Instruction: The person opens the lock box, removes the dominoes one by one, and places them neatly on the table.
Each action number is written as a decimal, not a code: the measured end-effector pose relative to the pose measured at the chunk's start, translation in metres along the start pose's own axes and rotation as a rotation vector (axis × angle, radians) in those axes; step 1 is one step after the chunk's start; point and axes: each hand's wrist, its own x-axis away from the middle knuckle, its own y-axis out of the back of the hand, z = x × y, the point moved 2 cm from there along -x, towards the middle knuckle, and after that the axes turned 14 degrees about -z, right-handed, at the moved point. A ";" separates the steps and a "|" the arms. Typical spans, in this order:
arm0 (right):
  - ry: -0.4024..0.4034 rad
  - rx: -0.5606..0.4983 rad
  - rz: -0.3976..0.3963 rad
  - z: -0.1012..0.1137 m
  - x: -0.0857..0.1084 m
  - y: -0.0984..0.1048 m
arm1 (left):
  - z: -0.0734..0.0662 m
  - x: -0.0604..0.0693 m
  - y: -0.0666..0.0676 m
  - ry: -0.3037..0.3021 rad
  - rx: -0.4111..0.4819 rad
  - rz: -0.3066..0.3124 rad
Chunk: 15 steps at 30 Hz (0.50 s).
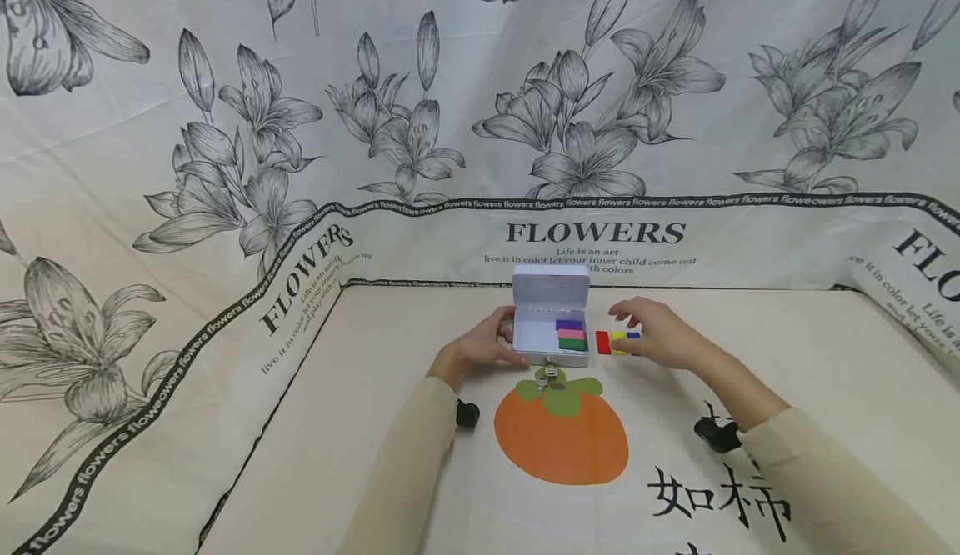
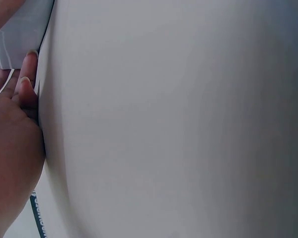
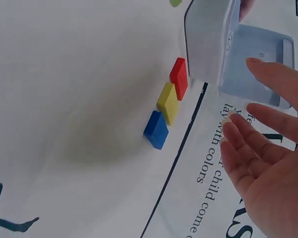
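Note:
A small pale box (image 1: 551,358) with a latch stands on the table, its lid (image 1: 551,287) raised. Inside, on the right, lie a purple block (image 1: 568,325), a pink block (image 1: 572,334) and a green block (image 1: 572,344). My left hand (image 1: 483,342) holds the box at its left side, thumb by the front corner. To the box's right lie a red block (image 3: 179,78), a yellow block (image 3: 168,103) and a blue block (image 3: 156,130) in a row. Over this row hovers my right hand (image 1: 660,334), fingers spread and apart from the blocks in the right wrist view.
The tablecloth (image 1: 360,422) carries a printed orange persimmon (image 1: 562,442) and black characters. Behind rises a cloth backdrop (image 1: 420,247) with printed flowers. A dark object (image 1: 467,414) is by the left sleeve, another (image 1: 718,436) by the right.

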 end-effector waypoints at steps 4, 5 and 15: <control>0.052 -0.015 -0.015 0.009 -0.005 -0.006 | 0.001 -0.002 0.000 0.002 -0.006 -0.004; 0.061 -0.018 -0.014 0.011 -0.006 -0.008 | 0.001 -0.002 0.000 0.003 -0.007 -0.005; 0.078 -0.052 0.027 0.023 -0.021 -0.027 | 0.000 -0.001 0.001 -0.003 -0.016 -0.002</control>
